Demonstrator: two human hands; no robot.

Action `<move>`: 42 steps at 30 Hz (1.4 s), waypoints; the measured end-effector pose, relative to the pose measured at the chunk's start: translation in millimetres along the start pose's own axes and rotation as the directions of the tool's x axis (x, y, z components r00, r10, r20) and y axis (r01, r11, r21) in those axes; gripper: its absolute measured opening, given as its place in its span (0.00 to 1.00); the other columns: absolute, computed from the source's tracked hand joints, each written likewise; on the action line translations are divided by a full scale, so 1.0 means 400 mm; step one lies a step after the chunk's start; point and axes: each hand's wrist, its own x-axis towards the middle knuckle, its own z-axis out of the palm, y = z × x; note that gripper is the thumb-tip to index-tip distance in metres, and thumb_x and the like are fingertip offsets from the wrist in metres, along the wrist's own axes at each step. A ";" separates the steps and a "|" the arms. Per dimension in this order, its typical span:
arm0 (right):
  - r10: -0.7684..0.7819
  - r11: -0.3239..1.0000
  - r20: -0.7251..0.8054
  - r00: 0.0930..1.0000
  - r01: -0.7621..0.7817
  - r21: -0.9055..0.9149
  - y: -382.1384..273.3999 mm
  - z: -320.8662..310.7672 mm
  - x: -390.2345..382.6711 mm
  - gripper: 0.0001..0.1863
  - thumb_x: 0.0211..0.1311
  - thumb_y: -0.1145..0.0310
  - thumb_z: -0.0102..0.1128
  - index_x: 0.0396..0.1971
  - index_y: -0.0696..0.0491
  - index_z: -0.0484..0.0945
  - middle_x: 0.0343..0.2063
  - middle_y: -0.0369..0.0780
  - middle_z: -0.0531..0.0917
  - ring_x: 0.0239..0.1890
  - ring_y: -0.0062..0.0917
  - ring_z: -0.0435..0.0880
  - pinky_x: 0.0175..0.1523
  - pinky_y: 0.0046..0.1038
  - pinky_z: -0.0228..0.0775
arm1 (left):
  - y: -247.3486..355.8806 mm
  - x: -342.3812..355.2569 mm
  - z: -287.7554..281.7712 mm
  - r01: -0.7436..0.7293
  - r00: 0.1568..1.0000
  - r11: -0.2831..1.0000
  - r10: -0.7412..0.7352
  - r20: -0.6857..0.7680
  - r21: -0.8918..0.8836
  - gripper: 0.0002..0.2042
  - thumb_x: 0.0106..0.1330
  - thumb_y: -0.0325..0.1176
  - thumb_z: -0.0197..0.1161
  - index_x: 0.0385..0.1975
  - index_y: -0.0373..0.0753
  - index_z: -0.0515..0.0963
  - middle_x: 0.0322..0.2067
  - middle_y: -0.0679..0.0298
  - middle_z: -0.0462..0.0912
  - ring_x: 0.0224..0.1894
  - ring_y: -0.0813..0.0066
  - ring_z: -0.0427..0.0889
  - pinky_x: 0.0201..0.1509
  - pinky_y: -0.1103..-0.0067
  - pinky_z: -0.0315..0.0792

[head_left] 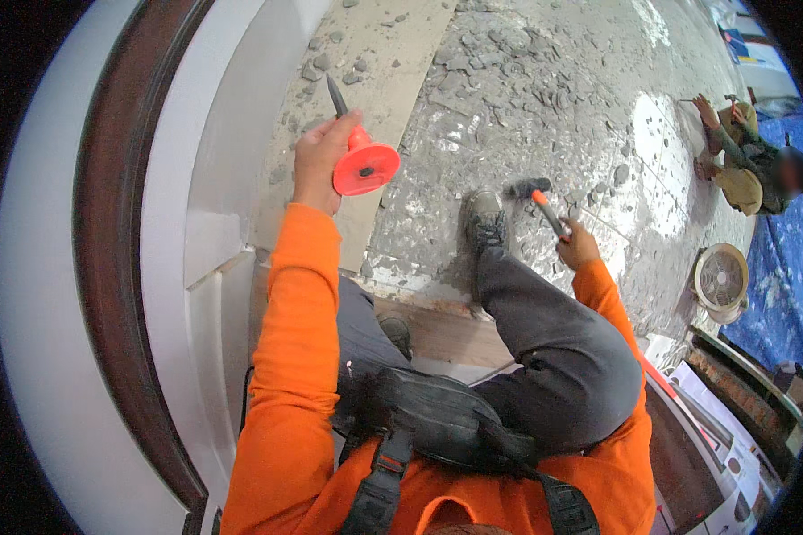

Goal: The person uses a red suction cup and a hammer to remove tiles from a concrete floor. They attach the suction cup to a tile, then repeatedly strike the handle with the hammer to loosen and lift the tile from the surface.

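My left hand [317,160] grips a pointed steel chisel [335,94] with a round red plastic guard [367,169]. It is raised over a beige strip of floor [401,40], its tip angled toward the upper left. In my right hand [580,245] is a hammer [544,205] with a dark head and an orange-and-grey handle. The hammer head is low beside my grey shoe [487,218], over the rough grey floor [428,156] strewn with broken chips [500,67].
A co-worker [749,156] crouches at the right, holding tools. Near them are a round fan [719,278], a blue tarp [776,294] and long boards [732,383]. A white wall [210,125] with dark wooden trim [107,241] runs along my left. A wooden edge [437,330] lies under my legs.
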 end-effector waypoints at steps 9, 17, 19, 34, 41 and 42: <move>0.046 0.937 0.255 0.966 -0.131 0.325 0.166 -0.069 -0.347 0.30 0.53 0.64 0.70 0.57 0.54 0.76 0.35 0.52 0.86 0.39 0.38 0.87 0.48 0.34 0.76 | -0.036 0.051 0.023 0.037 0.999 0.997 -0.036 0.016 -0.068 0.09 0.65 0.34 0.66 0.31 0.35 0.78 0.26 0.64 0.79 0.24 0.76 0.78 0.29 0.77 0.74; 0.072 0.997 -0.290 0.954 -0.065 0.034 -0.078 -0.181 -0.363 0.22 0.54 0.61 0.69 0.49 0.54 0.82 0.34 0.50 0.86 0.38 0.46 0.86 0.46 0.39 0.77 | -0.104 0.082 0.069 0.134 0.984 0.983 -0.147 0.098 0.125 0.09 0.64 0.35 0.67 0.31 0.34 0.79 0.27 0.64 0.81 0.25 0.77 0.79 0.30 0.76 0.74; 0.061 0.998 -0.337 0.940 -0.057 0.021 -0.137 -0.190 -0.340 0.20 0.52 0.59 0.69 0.45 0.50 0.85 0.33 0.50 0.87 0.38 0.47 0.86 0.46 0.42 0.77 | -0.094 0.072 0.064 0.110 0.988 0.963 -0.132 0.078 0.244 0.10 0.64 0.35 0.67 0.32 0.34 0.79 0.27 0.63 0.81 0.26 0.76 0.79 0.30 0.76 0.74; 0.071 0.978 -0.313 0.947 -0.128 -0.167 -0.216 -0.334 -0.217 0.15 0.45 0.64 0.67 0.36 0.49 0.88 0.31 0.47 0.87 0.37 0.43 0.87 0.46 0.40 0.79 | -0.118 0.097 0.118 0.131 0.987 0.991 -0.127 0.099 -0.041 0.09 0.66 0.34 0.64 0.35 0.33 0.77 0.29 0.58 0.81 0.27 0.71 0.80 0.32 0.73 0.77; 0.054 0.964 -0.286 0.957 -0.124 -0.234 -0.226 -0.389 -0.178 0.10 0.48 0.65 0.67 0.31 0.49 0.88 0.32 0.47 0.87 0.38 0.43 0.87 0.47 0.40 0.79 | -0.071 0.060 0.050 0.201 0.974 0.980 -0.201 0.108 0.004 0.09 0.65 0.33 0.62 0.38 0.35 0.75 0.27 0.60 0.79 0.26 0.69 0.79 0.31 0.72 0.77; 0.050 0.965 -0.290 0.956 -0.121 -0.231 -0.225 -0.388 -0.173 0.09 0.48 0.65 0.68 0.31 0.49 0.88 0.33 0.47 0.87 0.38 0.43 0.87 0.46 0.40 0.79 | -0.063 0.046 0.040 0.179 0.980 0.983 -0.182 0.086 0.038 0.09 0.65 0.33 0.61 0.38 0.35 0.75 0.27 0.60 0.78 0.25 0.70 0.79 0.31 0.72 0.77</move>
